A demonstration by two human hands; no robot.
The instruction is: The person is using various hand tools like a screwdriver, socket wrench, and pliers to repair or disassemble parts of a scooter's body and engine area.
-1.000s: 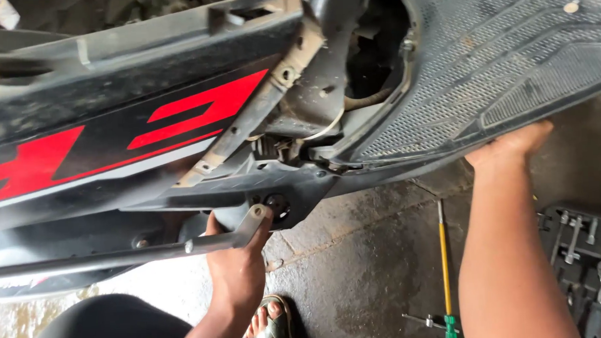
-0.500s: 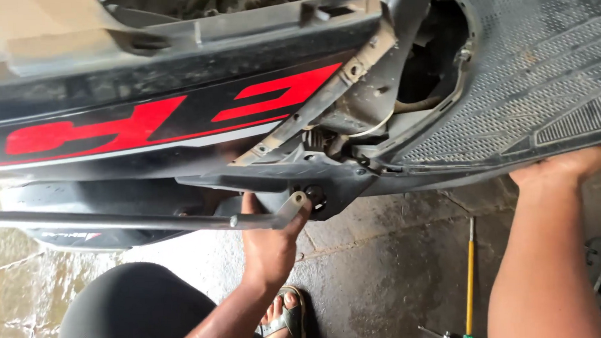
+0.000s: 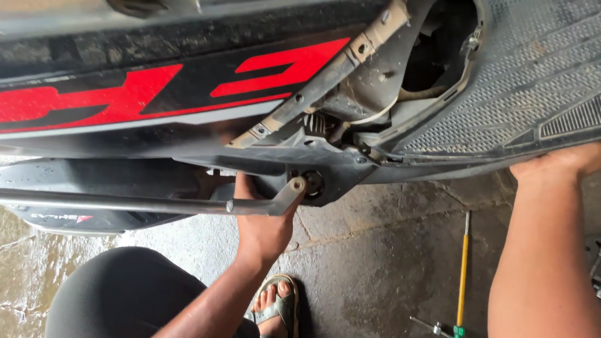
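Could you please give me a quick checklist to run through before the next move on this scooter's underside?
1. Left hand gripping the long grey metal bar: ok.
2. Bar's bent end seated at the round black fitting: cannot tell.
3. Right hand bracing the edge of the grey ribbed plastic footboard: ok.
4. Sandalled foot away from the yellow-handled screwdriver: ok.
5. Wet concrete floor dry enough for footing: not ok.

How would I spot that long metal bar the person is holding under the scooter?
Start at the scooter's black side panel with red shapes. Just below it, a long grey metal bar runs in from the left edge, and the left hand grips its bent end. Unlike the yellow-handled tool lying on the floor, it is plain steel and held up.
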